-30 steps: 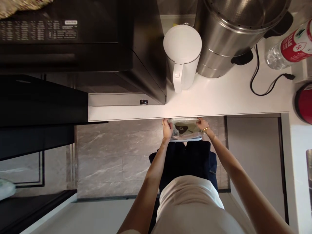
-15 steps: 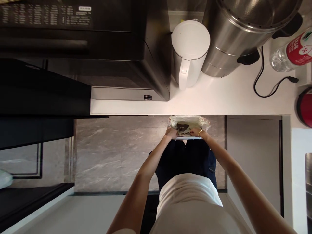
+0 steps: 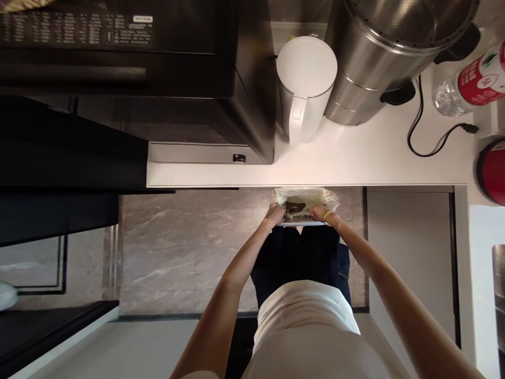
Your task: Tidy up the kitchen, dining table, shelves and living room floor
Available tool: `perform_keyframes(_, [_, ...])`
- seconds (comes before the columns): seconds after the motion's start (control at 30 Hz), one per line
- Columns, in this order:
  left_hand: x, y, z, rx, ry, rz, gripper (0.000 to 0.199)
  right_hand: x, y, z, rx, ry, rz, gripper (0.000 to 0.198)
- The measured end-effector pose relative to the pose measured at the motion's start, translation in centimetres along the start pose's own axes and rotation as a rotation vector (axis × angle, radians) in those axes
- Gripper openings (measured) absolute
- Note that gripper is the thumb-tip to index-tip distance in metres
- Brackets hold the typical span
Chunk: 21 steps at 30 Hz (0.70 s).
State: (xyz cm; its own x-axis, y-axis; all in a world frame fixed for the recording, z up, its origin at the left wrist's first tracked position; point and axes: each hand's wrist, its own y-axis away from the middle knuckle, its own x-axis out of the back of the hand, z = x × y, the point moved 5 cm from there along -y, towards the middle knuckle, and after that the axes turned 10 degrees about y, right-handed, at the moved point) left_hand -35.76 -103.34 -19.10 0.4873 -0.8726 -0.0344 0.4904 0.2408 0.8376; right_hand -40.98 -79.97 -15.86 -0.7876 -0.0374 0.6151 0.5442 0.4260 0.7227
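Observation:
Below the counter's front edge is a pale, thin plastic bag [image 3: 295, 199] with dark printing on it. Its mouth is spread wide, and a whitish straight edge runs along the side nearest my body. My left hand [image 3: 275, 214] grips the bag at its left near corner, fingers curled in. At the right near side my right hand [image 3: 320, 213], with a gold bracelet at the wrist, is closed on the same bag. What lies under the bag is hidden, and the fingertips are too small to make out.
On the white counter [image 3: 374, 158] stand a white jug [image 3: 305, 105], a large steel pot [image 3: 351, 89], a black cable [image 3: 420, 116] and a plastic bottle [image 3: 450, 100]. A black appliance [image 3: 177, 73] is at left. A red round object [image 3: 495, 171] sits at right.
Both hands have shifted slightly apart along the bag's near edge, showing more of its print. The view has also moved a little.

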Motion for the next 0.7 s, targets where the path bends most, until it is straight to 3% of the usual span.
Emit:
perform_keyframes(0.1, [-0.5,0.3,0.7,-0.014,-0.101,-0.098,0.026,0.4,0.2,-0.7,0.092,0.051,-0.059,0.018])
perform_keyframes(0.2, [-0.6,0.7,2.2,-0.087,-0.182,-0.181,0.029,1.5,0.4,-1.0,0.101,0.125,-0.024,0.017])
perform_keyframes(0.33, [-0.5,1.4,4.2,-0.32,-0.384,-0.23,0.028,3.6,1.1,-0.1,0.012,0.229,0.092,0.022])
perform_keyframes(0.43, [-0.5,2.0,4.6,-0.505,-0.626,-0.154,0.022,4.2,1.6,1.4,-0.108,0.244,0.104,0.025])
perform_keyframes(0.57, [-0.3,1.6,3.0,-0.4,-0.748,0.02,0.012,2.7,1.9,2.7,-0.233,0.166,0.029,0.03])
perform_keyframes(0.7, [-0.7,1.3,2.1,-0.312,-0.771,0.076,0.011,0.8,2.1,2.9,-0.31,0.071,0.065,0.041])
